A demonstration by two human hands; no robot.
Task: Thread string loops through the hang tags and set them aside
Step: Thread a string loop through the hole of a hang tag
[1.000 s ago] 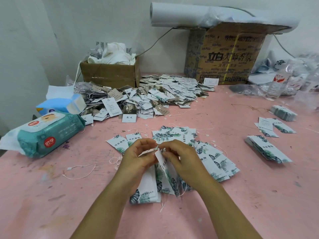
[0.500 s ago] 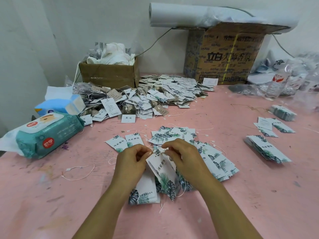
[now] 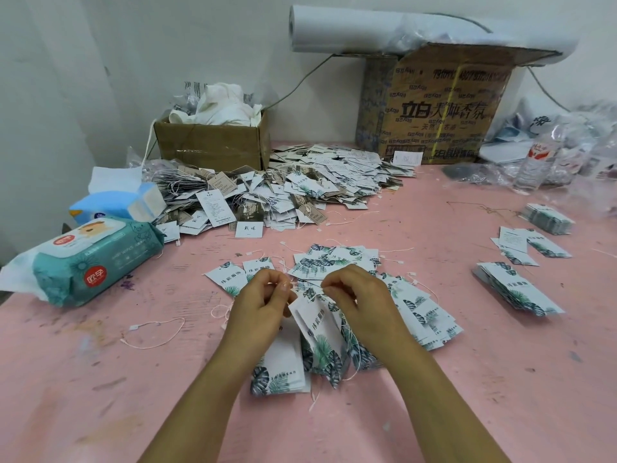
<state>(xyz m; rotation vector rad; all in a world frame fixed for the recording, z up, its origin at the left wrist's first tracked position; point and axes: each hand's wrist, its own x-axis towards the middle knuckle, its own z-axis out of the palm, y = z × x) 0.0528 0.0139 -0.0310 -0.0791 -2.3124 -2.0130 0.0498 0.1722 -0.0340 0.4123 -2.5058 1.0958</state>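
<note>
Both my hands meet over the middle of the pink table. My left hand and my right hand each pinch an end of a thin white string stretched between them. A white hang tag with green leaf print dangles from that string, tilted down toward me. Under and around my hands lies a spread of the same leaf-print tags, several with strings. A loose string loop lies to the left.
Neat tag stacks sit at the right. A big heap of mixed tags fills the back. A wet-wipes pack, tissue pack, open carton, printed carton and water bottle ring the table.
My hands have drawn slightly apart, pulling the string taut. The tag has swung from near level between my fingers to hanging down below them.
</note>
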